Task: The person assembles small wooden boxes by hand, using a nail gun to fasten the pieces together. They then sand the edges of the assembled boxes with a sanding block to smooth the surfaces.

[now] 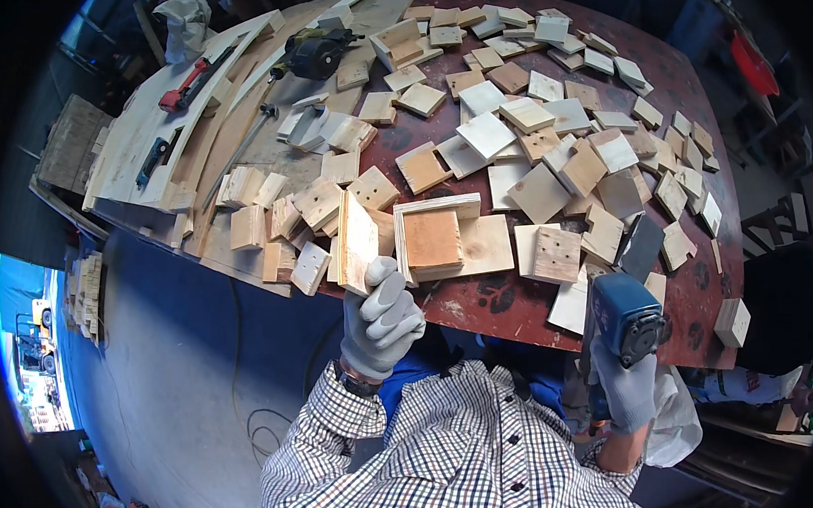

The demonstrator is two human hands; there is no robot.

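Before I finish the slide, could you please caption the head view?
Left hand holds a wooden piece, right hand a blue power tool, by scattered wooden blocks.

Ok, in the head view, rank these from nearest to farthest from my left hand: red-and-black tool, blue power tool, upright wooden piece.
1. Upright wooden piece: held in your left hand.
2. Blue power tool: off to the right, in your right hand.
3. Red-and-black tool: farthest, upper left, on the boards.
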